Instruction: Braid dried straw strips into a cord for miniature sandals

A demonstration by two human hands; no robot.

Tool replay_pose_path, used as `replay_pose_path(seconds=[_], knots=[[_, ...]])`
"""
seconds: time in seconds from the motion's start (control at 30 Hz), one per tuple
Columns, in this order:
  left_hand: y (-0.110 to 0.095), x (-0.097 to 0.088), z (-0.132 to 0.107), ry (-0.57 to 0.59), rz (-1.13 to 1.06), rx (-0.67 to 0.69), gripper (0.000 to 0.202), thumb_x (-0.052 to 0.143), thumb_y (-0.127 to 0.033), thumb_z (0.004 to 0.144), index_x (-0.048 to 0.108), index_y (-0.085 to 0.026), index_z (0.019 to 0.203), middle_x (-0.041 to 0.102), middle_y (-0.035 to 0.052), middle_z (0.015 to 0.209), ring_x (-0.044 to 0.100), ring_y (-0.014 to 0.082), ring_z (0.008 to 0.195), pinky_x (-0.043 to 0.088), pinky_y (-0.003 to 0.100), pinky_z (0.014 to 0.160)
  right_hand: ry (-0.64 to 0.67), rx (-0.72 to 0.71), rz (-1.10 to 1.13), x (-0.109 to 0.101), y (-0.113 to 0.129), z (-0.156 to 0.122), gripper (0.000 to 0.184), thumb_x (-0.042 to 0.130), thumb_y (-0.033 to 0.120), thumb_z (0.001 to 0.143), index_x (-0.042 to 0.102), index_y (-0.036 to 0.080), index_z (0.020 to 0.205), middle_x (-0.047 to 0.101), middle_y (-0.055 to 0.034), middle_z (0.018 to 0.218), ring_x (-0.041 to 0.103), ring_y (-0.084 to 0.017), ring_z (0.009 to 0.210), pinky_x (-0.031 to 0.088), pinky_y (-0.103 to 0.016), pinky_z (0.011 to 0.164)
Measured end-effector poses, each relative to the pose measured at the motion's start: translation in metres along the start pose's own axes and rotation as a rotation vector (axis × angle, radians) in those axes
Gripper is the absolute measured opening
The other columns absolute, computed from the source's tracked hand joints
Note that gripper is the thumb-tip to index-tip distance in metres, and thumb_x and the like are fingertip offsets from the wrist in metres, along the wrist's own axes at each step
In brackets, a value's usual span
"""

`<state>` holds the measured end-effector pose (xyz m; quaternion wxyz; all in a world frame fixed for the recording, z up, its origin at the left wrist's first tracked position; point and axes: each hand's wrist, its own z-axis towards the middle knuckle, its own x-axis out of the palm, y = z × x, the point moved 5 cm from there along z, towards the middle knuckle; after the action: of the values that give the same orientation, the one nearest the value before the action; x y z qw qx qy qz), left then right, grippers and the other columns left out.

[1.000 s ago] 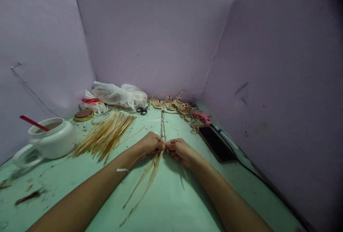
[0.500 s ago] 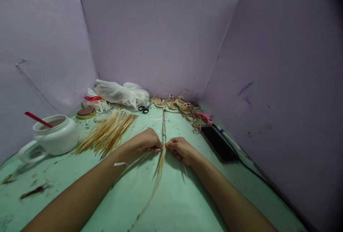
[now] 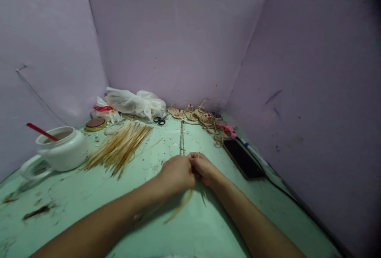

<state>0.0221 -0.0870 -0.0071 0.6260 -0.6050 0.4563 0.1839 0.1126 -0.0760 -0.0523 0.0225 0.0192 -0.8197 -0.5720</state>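
Observation:
A thin twisted fibre cord (image 3: 183, 139) runs straight from the far side of the table toward me. At its near end my right hand (image 3: 205, 167) is closed in a pinch on the cord. Pressed up against it is my left hand (image 3: 177, 174), closed and slightly blurred, its fingertips mostly hidden behind its own back. Loose pale fibre strands (image 3: 180, 208) hang out below my hands toward me. To the left lies a fanned bundle of dry fibre strips (image 3: 119, 147).
A white mug (image 3: 67, 153) with a red stick stands left. Behind are a round tin (image 3: 95, 124), a plastic bag (image 3: 137, 102), scissors (image 3: 160, 121) and woven pieces (image 3: 190, 113). At right lie a pink glue gun (image 3: 228, 129), a phone (image 3: 244, 158) and a cable (image 3: 285, 194).
My left hand has moved right and toward me, crossing over the strands to meet my right hand. The right hand has hardly moved. Fewer loose strands show below.

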Motion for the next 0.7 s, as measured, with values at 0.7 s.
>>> replay_pose_path(seconds=[0.7], knots=[[0.037, 0.012, 0.038, 0.183, -0.473, -0.157, 0.017, 0.051, -0.018, 0.062, 0.049, -0.012, 0.047, 0.038, -0.0044, 0.033, 0.026, 0.0041, 0.027, 0.017, 0.019, 0.032, -0.01, -0.222, -0.686, -0.03, 0.014, 0.004, 0.01, 0.056, 0.02, 0.06, 0.061, 0.012, 0.059, 0.051, 0.0023, 0.046, 0.037, -0.006, 0.042, 0.027, -0.018, 0.042]])
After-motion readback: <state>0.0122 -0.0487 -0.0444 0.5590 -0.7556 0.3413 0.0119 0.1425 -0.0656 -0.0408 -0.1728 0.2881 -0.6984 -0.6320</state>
